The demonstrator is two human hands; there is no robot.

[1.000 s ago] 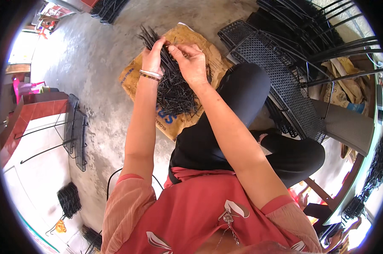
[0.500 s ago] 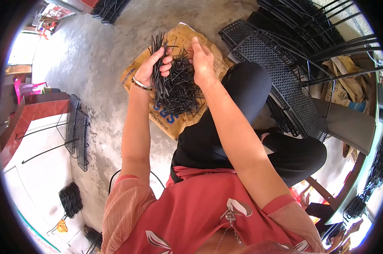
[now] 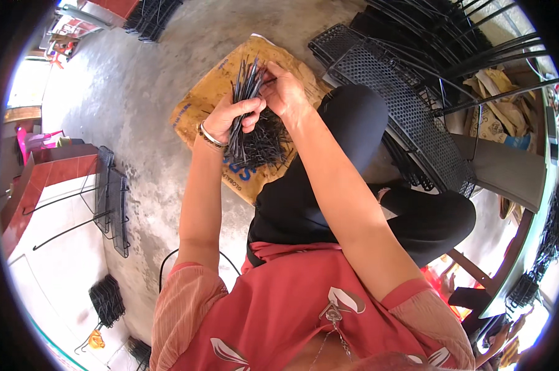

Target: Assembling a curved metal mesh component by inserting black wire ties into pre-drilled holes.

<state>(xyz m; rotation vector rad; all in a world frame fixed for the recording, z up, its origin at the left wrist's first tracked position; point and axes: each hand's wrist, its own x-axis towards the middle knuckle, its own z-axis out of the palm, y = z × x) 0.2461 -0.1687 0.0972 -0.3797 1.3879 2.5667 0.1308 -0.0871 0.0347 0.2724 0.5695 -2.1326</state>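
My left hand (image 3: 231,117) is wrapped round an upright bundle of thin black rods (image 3: 247,86), with the thumb across its front. The rods stick out above and below the fist, their upper ends spread unevenly. Just right of the bundle's upper part is my right hand (image 3: 284,94), its fingers curled in against the rods. Its fingertips are partly hidden, so I cannot tell how many rods they pinch. Beneath both hands lies a loose, tangled pile of similar black rods (image 3: 268,141). The pile rests on a flattened yellow-brown sack (image 3: 199,105) on the concrete floor.
Black perforated metal racks (image 3: 393,93) stand close on the right, beside my bent knee, with long black bars above them. A wire rack (image 3: 112,204) leans by a red-tiled ledge (image 3: 50,173) on the left. More black racks (image 3: 152,18) lie at the far left.
The left hand with its bundle has shifted right and slightly nearer. The right hand has moved left from beside the pile, its fingers curling in against the bundle.
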